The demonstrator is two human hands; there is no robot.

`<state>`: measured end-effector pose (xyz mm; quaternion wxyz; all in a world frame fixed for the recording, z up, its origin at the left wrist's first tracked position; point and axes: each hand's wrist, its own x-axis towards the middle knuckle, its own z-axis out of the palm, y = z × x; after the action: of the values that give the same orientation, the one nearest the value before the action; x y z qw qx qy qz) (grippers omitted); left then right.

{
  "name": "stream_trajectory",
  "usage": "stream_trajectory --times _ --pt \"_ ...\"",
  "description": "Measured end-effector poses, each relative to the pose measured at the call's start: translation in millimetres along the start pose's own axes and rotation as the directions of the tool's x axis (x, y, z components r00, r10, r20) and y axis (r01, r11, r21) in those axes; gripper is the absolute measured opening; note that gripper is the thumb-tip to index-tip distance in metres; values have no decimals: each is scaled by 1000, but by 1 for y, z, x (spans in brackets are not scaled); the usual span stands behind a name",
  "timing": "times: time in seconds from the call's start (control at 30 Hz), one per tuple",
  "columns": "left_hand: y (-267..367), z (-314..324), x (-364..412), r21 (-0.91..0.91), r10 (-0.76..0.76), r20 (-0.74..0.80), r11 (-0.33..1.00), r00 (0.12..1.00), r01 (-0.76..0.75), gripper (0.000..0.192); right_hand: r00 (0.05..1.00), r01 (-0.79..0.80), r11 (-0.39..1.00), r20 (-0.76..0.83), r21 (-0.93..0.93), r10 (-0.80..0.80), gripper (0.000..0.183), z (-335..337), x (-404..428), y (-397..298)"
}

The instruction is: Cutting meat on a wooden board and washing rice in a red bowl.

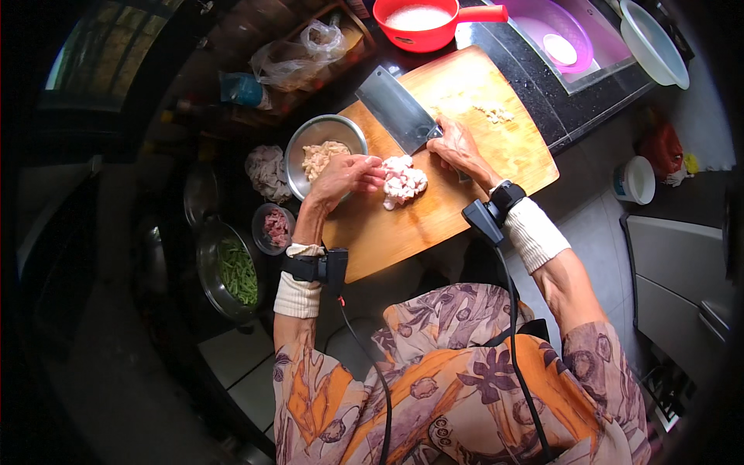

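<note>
My right hand point(457, 146) grips the handle of a cleaver point(396, 108). The cleaver's broad steel blade lies flat or nearly flat over a wooden cutting board point(378, 241), pointing to the far left. A small heap of pale pink-white chopped pieces, perhaps raw meat or fat point(402, 181), sits on the board left of that hand. Beside this heap are the loosely bent fingers of my left hand point(344, 177); I see nothing held in them. Under its wrist, a steel bowl point(295, 168) with pale chopped strips point(323, 156) is partly hidden.
Minced pale bits point(495, 113) lie on the board's right. A red saucepan point(415, 38) stands behind it, with a sink point(607, 43) and purple basin point(584, 35) at right. Leftward are a small tub of red meat point(276, 226) and a pan of cut greens point(237, 273).
</note>
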<state>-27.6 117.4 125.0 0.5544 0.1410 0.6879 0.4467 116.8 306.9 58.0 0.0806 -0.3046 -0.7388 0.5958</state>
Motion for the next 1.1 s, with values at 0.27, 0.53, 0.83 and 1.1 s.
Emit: stream_trajectory --times 0.27,0.53,0.83,1.1 --pt "-1 -44 1 329 342 -445 922 828 -204 17 998 -62 998 -26 19 63 37 0 -2 -3" --pt "-31 -35 30 935 627 5 273 779 -226 23 999 -47 998 5 31 47 34 1 -5 -12" --pt "-24 -22 21 871 575 -96 444 812 -211 16 999 -52 995 15 84 51 38 2 -1 -3" --pt "-31 56 10 773 714 -46 469 699 -428 15 995 -101 994 12 50 101 32 0 1 -2"
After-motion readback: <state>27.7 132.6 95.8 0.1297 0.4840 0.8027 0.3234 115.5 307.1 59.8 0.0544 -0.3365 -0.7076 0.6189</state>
